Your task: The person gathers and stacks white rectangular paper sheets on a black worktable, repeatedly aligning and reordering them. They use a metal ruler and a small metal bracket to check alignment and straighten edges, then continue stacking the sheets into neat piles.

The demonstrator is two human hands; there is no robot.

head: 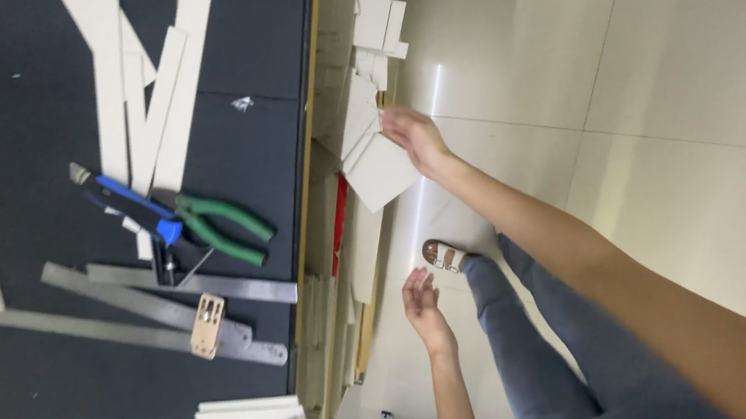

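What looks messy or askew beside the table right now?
The white board pieces stacked off the table edge lie fanned and crooked, one corner jutting under the right hand. The left hand hangs empty.

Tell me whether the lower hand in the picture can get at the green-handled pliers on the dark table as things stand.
Probably yes. That hand is open and holds nothing, beside the table edge. The green-handled pliers lie uncovered near that edge, with only flat metal rulers lying nearby.
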